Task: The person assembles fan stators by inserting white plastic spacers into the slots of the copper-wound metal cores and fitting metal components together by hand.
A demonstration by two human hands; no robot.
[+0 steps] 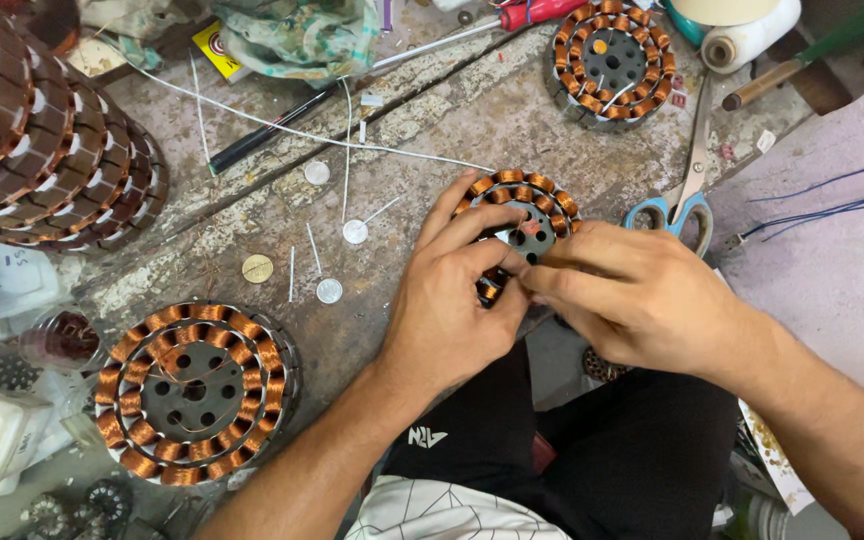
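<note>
Worn grey desk (252,215) carries, at far left, a stack of copper-wound stators (47,130), with another wound stator (195,392) lying flat below it. Near the middle, the left hand (452,300) grips a small stator (524,215) at the desk's edge; the right hand (632,295) pinches closed fingers at its hub. Scissors (687,195) lie just right.

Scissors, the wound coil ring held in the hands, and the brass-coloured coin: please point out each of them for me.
scissors (694,160): head view, on the metal blades above the blue handles.
wound coil ring (537,188): head view, on its copper windings at the top edge.
brass-coloured coin (257,268): head view, on the centre of its face.
</note>
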